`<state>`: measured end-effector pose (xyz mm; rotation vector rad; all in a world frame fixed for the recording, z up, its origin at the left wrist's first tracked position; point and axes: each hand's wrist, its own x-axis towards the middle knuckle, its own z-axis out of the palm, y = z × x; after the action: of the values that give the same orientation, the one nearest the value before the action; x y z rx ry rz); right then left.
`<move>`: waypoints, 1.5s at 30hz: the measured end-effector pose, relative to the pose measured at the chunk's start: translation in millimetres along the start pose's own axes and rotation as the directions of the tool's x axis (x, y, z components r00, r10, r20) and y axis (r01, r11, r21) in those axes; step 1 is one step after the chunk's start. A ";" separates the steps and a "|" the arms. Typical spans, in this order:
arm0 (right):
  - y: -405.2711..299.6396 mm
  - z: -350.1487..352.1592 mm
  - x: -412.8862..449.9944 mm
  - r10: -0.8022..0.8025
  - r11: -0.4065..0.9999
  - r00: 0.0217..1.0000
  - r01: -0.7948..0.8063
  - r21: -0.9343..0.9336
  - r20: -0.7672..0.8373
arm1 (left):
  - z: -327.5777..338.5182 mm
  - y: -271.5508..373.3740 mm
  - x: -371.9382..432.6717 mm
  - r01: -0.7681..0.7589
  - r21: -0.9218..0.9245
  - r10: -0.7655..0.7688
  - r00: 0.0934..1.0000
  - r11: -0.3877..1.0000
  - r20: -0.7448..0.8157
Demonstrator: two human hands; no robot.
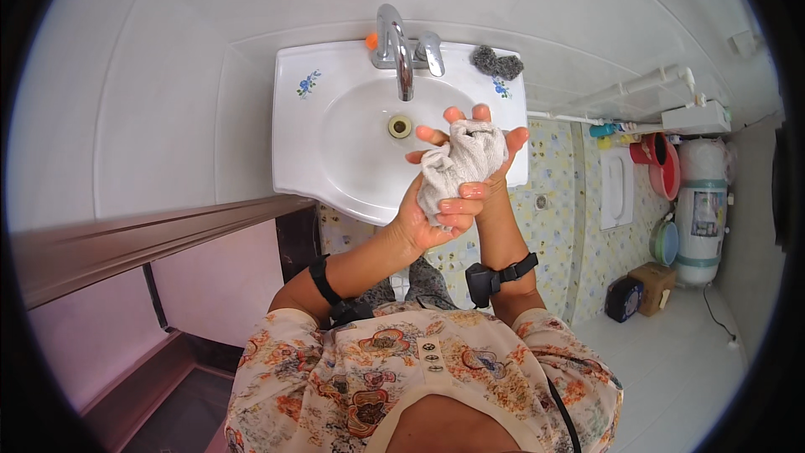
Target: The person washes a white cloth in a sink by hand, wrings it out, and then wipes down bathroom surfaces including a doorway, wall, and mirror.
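Observation:
A bunched, whitish terry cloth (468,160) is between my two hands, above the right side of the white washbasin (299,138). My left hand (434,223) wraps around the cloth's lower end, with wet fingers curled over it. My right hand (503,160) is palm up beneath the upper part, its thumb and fingers spread out past the cloth. Part of the right palm is hidden by the cloth. Beyond the hands, the chrome faucet (402,66) arches over the basin, and no water shows coming from its spout.
Two steel-wool scourers (497,64) lie on the basin's back right corner. An orange object (371,41) sits behind the faucet. A squat toilet (616,189), red buckets (665,170), a water heater (701,214) and a cardboard box (652,286) are at right. A brown door frame (157,236) runs along the left.

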<state>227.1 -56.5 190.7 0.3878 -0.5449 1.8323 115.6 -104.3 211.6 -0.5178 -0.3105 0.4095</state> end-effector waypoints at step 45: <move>17.9 -86.9 -18.1 -0.325 0.482 0.126 -0.830 -0.279 -0.937 | -78.9 117.4 -5.0 0.633 0.116 0.640 0.729 -0.765 0.242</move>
<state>216.1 -28.4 105.3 -1.7758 -0.4584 1.4659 106.7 -46.1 82.9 2.0894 1.4481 0.4923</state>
